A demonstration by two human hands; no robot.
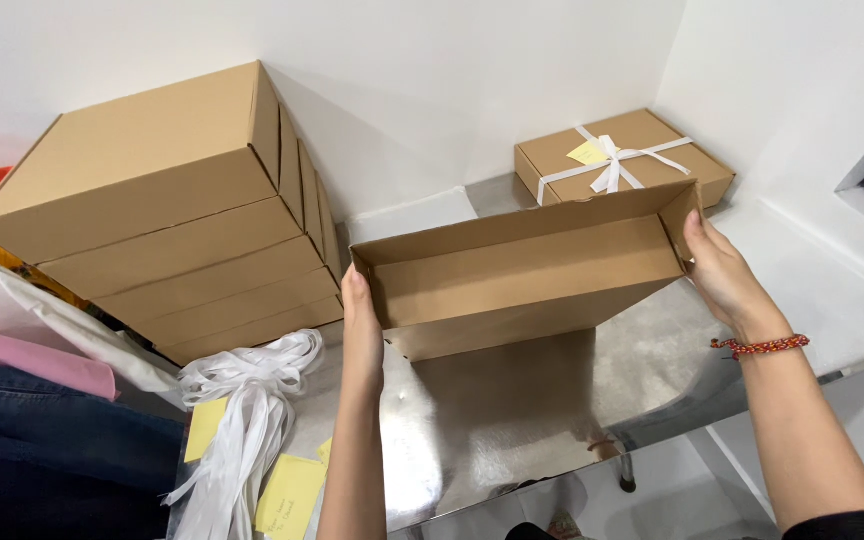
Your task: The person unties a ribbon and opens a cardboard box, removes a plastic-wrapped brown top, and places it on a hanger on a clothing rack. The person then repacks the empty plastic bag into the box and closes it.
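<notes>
1. The open cardboard box (pixel 527 270) is held above the middle of the shiny metal table (pixel 512 420), tilted so that its hollow inside faces the camera.
2. It is clasped at both ends: the left hand (pixel 362 325) is pressed flat against the left end wall, and the right hand (pixel 717 270) is closed on the right end wall, fingers curled over the edge.
3. The box appears already folded into shape, with walls upright; nothing is seen inside it, and no ribbon or note is on it.
4. At the far right a finished box (pixel 624 155) is seen, shut, tied with a white ribbon in a bow and carrying a yellow note.
5. At the far left a stack of shut boxes (pixel 162 215) is leaning, untied.
6. Loose white ribbons (pixel 247 400) and yellow paper notes (pixel 290 490) are laid near the left edge of the table.
7. The cardboard is plain brown, matt and stiff, with sharp creases; the ribbons are soft and glossy; the tabletop is smooth and mirror-like, reflecting the box.
8. A red beaded bracelet (pixel 760 346) is worn on the right wrist.
</notes>
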